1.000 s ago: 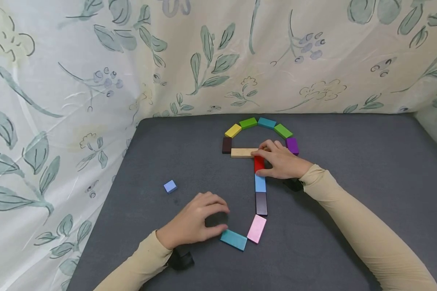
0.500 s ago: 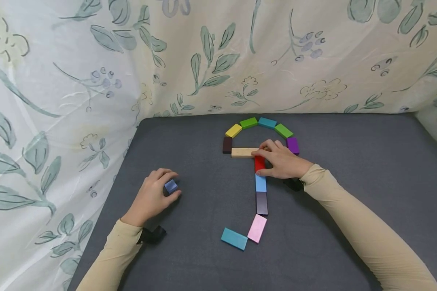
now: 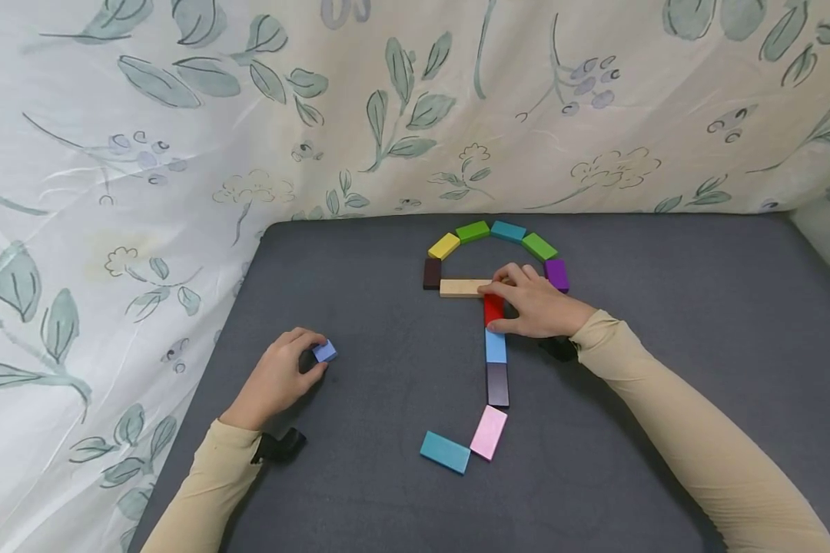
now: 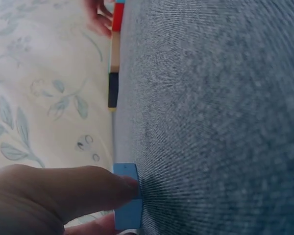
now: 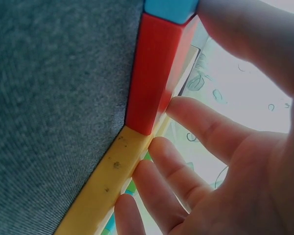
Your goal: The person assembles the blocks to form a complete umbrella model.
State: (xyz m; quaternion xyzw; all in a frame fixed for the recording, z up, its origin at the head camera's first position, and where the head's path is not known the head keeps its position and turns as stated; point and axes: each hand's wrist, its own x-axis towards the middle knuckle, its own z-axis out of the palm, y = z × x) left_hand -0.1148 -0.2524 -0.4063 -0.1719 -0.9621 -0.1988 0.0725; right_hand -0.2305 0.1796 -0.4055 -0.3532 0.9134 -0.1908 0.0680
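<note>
In the head view my left hand (image 3: pixel 277 378) pinches a small blue block (image 3: pixel 325 351) low at the table's left part. The left wrist view shows the thumb across the face of this blue block (image 4: pixel 127 215), with a fingertip behind it. My right hand (image 3: pixel 541 306) rests at the joint of a row of blocks. Its thumb is by the seam of the red block (image 3: pixel 493 310) and the light blue block (image 3: pixel 495 346). The other fingertips touch or nearly touch the long tan wooden block (image 5: pixel 105 176), and the fingers look relaxed in the right wrist view.
An arch of coloured blocks, among them a yellow block (image 3: pixel 444 246) and a purple block (image 3: pixel 556 275), stands behind the tan block. Below run a grey-purple block (image 3: pixel 497 384), a pink block (image 3: pixel 488 432) and a teal block (image 3: pixel 445 452). A floral cloth (image 3: pixel 415 100) borders the dark table (image 3: pixel 387 507).
My left hand has left the teal block, moved up and left to the small blue block, and its fingers have drawn in on it. The right hand has stayed in place.
</note>
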